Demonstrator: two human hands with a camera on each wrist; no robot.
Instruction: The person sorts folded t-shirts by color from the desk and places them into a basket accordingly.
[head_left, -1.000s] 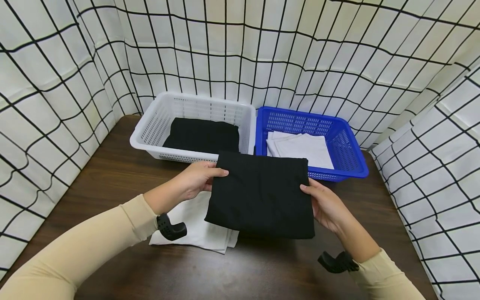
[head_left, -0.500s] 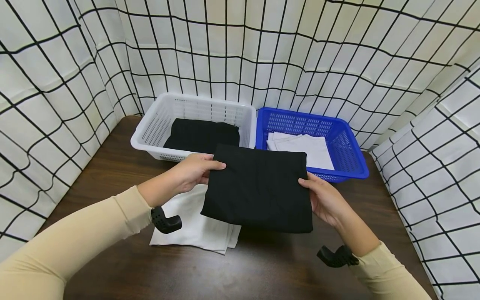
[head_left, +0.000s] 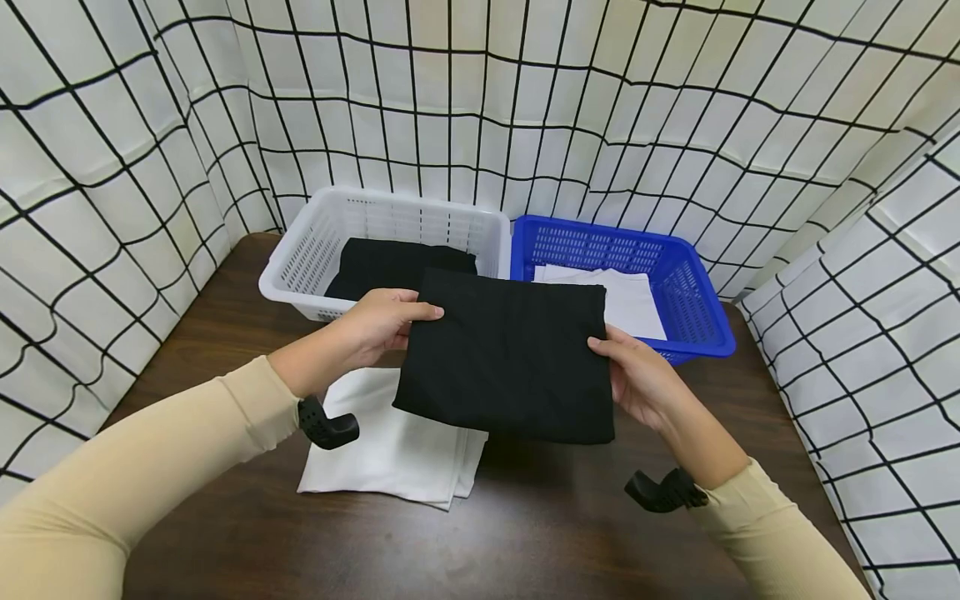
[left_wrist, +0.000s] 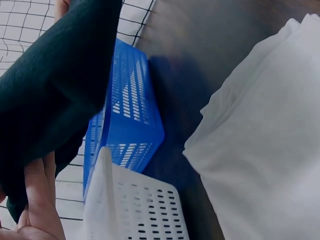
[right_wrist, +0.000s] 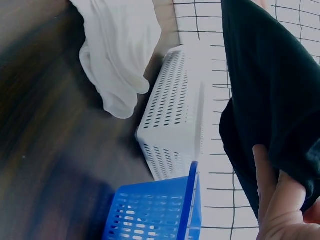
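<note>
A folded black cloth (head_left: 506,358) is held up off the table between both hands. My left hand (head_left: 378,327) pinches its left edge, thumb on top and fingers underneath. On the opposite edge my right hand (head_left: 637,375) grips it the same way. Both wrist views show the fingers tucked under the dark fabric. Below the left forearm a folded white cloth (head_left: 390,462) lies on the table, partly covered by the black one in the head view. The far edge of the held cloth overlaps the front of both baskets from above.
A white basket (head_left: 300,296) at the back left holds black folded fabric (head_left: 375,262). Beside it stands a blue basket (head_left: 708,308) with white folded cloth (head_left: 637,304) inside. White curtains with a black grid (head_left: 465,100) surround the dark wooden table (head_left: 525,533).
Both hands have carried the black cloth away from me, toward the baskets, and slightly left. More of the white cloth on the table shows now. The baskets stay where they were.
</note>
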